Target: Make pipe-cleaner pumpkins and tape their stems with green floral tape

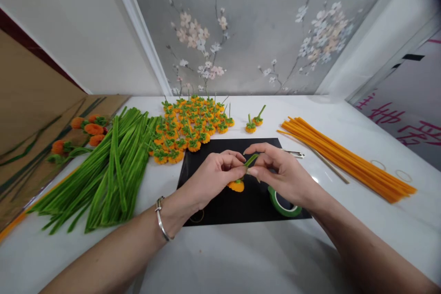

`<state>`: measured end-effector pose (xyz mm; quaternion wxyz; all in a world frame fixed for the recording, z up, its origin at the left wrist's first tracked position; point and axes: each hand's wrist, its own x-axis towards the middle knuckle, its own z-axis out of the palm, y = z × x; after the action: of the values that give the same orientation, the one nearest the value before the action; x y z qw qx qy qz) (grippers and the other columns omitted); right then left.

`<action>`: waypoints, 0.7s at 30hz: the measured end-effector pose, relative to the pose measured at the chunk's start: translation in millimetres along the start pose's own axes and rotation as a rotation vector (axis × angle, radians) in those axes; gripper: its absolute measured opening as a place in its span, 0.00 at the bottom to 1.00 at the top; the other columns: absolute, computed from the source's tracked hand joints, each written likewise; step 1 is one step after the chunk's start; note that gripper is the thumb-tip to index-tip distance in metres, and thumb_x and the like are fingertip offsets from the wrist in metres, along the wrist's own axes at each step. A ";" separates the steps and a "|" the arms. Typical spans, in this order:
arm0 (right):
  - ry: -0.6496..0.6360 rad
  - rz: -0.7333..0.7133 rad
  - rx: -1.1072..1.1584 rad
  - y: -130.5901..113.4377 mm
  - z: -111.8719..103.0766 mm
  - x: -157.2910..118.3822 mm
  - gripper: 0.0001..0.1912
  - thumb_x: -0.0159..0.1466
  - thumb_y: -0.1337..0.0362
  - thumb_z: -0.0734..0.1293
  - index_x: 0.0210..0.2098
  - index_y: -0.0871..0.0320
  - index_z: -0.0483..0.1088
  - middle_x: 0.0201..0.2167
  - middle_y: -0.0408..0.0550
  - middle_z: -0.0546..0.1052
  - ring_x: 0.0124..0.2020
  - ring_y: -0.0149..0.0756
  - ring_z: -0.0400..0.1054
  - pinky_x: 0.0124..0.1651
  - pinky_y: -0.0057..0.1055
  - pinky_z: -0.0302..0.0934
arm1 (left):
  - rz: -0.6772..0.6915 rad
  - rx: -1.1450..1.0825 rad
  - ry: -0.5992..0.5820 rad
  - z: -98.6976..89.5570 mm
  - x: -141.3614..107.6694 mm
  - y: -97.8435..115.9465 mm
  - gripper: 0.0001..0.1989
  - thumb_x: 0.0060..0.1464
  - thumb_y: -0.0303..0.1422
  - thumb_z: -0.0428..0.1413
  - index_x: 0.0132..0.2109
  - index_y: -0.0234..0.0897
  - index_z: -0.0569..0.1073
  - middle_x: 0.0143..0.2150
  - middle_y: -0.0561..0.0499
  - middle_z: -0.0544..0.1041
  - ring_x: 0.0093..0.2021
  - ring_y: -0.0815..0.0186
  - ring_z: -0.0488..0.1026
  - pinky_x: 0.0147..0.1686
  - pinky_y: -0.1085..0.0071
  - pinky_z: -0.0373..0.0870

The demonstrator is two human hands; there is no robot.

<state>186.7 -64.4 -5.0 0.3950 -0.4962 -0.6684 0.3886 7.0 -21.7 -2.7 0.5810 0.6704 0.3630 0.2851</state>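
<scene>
Orange, fuzzy, looks light and crushable at the flower [236, 186], below centre; best held by bendy green stem [251, 160], pinched in left hand [217, 172], with right hand [284, 174] close, grip unclear

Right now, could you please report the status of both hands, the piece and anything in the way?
Left hand pinching orange piece near its green stem. Right hand at stem, grip unclear. Green tape roll close by right hand.

- illumination: moderate, diffuse; source outside view.
- shadows: soft, on near side of tabletop [193, 262].
- glare: small white spot, tabletop, right of centre.
- distortion: wide-angle stretch toward edges.
- upper right corner: dark, blurred.
</scene>
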 end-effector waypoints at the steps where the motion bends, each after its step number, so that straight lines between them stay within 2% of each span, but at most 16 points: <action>1: -0.006 -0.001 -0.009 0.5 0.0 0.0 0.14 0.61 0.66 0.64 0.47 0.55 0.65 0.20 0.34 0.62 0.22 0.27 0.55 0.26 0.25 0.52 | 0.012 0.031 0.008 0.7 -0.4 1.4 0.12 0.53 0.30 0.56 0.22 0.33 0.72 0.36 0.50 0.70 0.41 0.66 0.69 0.38 0.70 0.63; 4: -0.025 0.020 -0.021 1.7 -0.2 0.4 0.16 0.61 0.66 0.64 0.49 0.54 0.63 0.21 0.35 0.63 0.23 0.27 0.57 0.27 0.25 0.54 | 0.054 0.142 0.039 2.9 -1.1 4.4 0.15 0.55 0.30 0.53 0.21 0.33 0.68 0.37 0.51 0.70 0.37 0.68 0.68 0.34 0.71 0.62; 7: -0.077 0.071 -0.009 2.3 -1.4 1.3 0.18 0.61 0.63 0.65 0.50 0.54 0.60 0.22 0.35 0.66 0.23 0.28 0.60 0.28 0.25 0.56 | 0.096 0.261 0.065 4.1 -1.8 4.0 0.15 0.57 0.29 0.51 0.22 0.33 0.68 0.38 0.51 0.70 0.35 0.69 0.68 0.32 0.72 0.62; 9: -0.098 0.098 -0.010 2.9 -2.5 1.9 0.16 0.63 0.59 0.63 0.50 0.55 0.60 0.23 0.37 0.68 0.23 0.28 0.63 0.28 0.25 0.58 | 0.110 0.313 0.074 4.2 -2.6 2.6 0.14 0.58 0.29 0.50 0.23 0.33 0.69 0.39 0.51 0.70 0.32 0.71 0.67 0.30 0.73 0.61; 12: -0.056 0.089 -0.118 4.2 -2.9 3.0 0.13 0.67 0.54 0.57 0.41 0.56 0.64 0.24 0.40 0.69 0.24 0.29 0.63 0.27 0.25 0.57 | 0.115 0.353 0.075 3.9 -3.8 0.9 0.14 0.58 0.28 0.49 0.24 0.33 0.68 0.41 0.52 0.69 0.30 0.73 0.66 0.29 0.73 0.62; 16: -0.043 0.011 -0.246 5.9 2.4 3.4 0.18 0.68 0.54 0.54 0.28 0.57 0.64 0.23 0.40 0.68 0.24 0.29 0.60 0.27 0.25 0.54 | 0.116 0.362 0.064 2.3 -3.6 0.3 0.13 0.55 0.29 0.53 0.23 0.33 0.70 0.42 0.51 0.70 0.35 0.70 0.70 0.35 0.72 0.65; 18: -0.039 0.016 -0.221 6.5 6.8 2.6 0.16 0.68 0.54 0.55 0.30 0.56 0.64 0.22 0.40 0.68 0.23 0.28 0.60 0.26 0.25 0.53 | 0.098 0.349 0.052 0.6 -2.9 1.0 0.12 0.54 0.30 0.55 0.23 0.33 0.72 0.43 0.50 0.70 0.34 0.70 0.70 0.35 0.72 0.66; 21: -0.048 0.089 -0.038 6.6 12.7 1.5 0.11 0.65 0.54 0.61 0.37 0.55 0.63 0.25 0.39 0.72 0.24 0.29 0.65 0.27 0.25 0.58 | 0.060 0.302 0.041 -2.1 -1.9 3.6 0.11 0.53 0.31 0.56 0.24 0.33 0.75 0.46 0.49 0.70 0.30 0.73 0.69 0.32 0.72 0.67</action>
<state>177.3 -63.3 -15.7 0.3518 -0.5233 -0.6623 0.4046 4.8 -22.3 1.3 0.4571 0.7548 0.3933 0.2582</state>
